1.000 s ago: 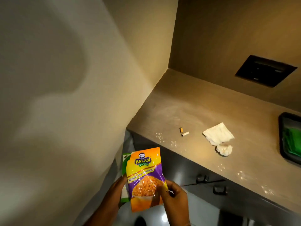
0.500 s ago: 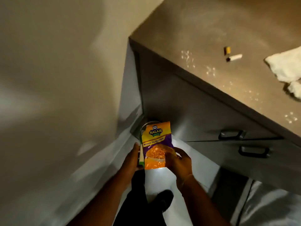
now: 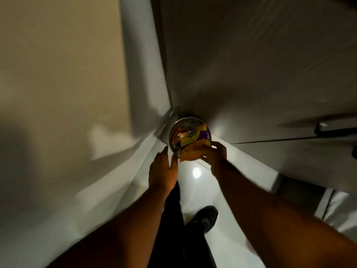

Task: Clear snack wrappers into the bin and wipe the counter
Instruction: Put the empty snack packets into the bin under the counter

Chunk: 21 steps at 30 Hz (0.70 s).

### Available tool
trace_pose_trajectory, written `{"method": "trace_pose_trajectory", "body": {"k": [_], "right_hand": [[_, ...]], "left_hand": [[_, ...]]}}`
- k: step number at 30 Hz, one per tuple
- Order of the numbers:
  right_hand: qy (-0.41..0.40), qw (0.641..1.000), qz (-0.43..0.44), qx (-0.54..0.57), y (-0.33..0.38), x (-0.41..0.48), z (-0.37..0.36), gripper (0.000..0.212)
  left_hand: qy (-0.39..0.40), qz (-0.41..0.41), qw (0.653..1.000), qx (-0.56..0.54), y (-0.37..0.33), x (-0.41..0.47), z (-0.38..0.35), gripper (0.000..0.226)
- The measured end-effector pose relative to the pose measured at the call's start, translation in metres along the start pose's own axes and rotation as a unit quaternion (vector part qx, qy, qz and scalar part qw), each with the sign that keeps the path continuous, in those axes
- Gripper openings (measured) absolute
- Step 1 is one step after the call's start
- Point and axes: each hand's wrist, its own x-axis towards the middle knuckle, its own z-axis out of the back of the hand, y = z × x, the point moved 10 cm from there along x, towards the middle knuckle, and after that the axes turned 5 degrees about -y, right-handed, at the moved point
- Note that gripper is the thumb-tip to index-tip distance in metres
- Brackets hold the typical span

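Note:
A round metal bin stands on the floor in the corner between the wall and the cabinet. An orange, yellow and purple snack wrapper hangs over its mouth, its top edge inside the rim. My right hand grips the wrapper's lower right edge. My left hand is beside the wrapper's left edge with flat, spread fingers and holds nothing that I can see. Other wrappers show dimly inside the bin. The counter top is out of view.
The beige wall is on the left. The grey cabinet front with a dark drawer handle is on the right. Below are the glossy white floor, my dark trouser leg and black shoe.
The view has tilted down from the counter to the floor corner. Both hands carried the wrapper down to the bin's mouth, and my left hand has come off it.

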Motion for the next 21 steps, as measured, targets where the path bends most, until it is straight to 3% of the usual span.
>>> {"method": "trace_pose_trajectory", "body": {"k": [2, 5, 7, 12, 17, 19, 21], "right_hand": [[0.005, 0.999, -0.004, -0.042, -0.002, 0.015, -0.008, 0.028], [-0.027, 0.994, 0.018, -0.101, -0.025, 0.073, 0.000, 0.044], [-0.074, 0.991, 0.039, -0.102, -0.029, 0.083, 0.014, 0.043], [-0.068, 0.973, 0.170, -0.138, 0.056, -0.096, 0.025, 0.013], [-0.006, 0.938, 0.328, -0.114, 0.137, -0.261, 0.047, 0.010], [-0.006, 0.905, 0.414, -0.101, 0.183, -0.321, 0.060, 0.010], [-0.028, 0.848, 0.519, -0.100, 0.237, -0.388, 0.080, 0.012]], "left_hand": [[-0.001, -0.030, 0.998, 0.052, -0.004, 0.002, -0.001, 0.073], [-0.020, -0.073, 0.993, 0.093, -0.020, -0.001, 0.006, 0.072], [-0.040, -0.111, 0.988, 0.103, -0.035, -0.009, 0.016, 0.072], [-0.032, -0.184, 0.969, 0.163, -0.061, -0.050, 0.037, 0.086], [-0.071, -0.212, 0.960, 0.168, -0.111, -0.104, 0.087, 0.094], [-0.088, -0.236, 0.955, 0.158, -0.140, -0.130, 0.111, 0.089], [-0.113, -0.279, 0.940, 0.162, -0.172, -0.160, 0.141, 0.082]]}}
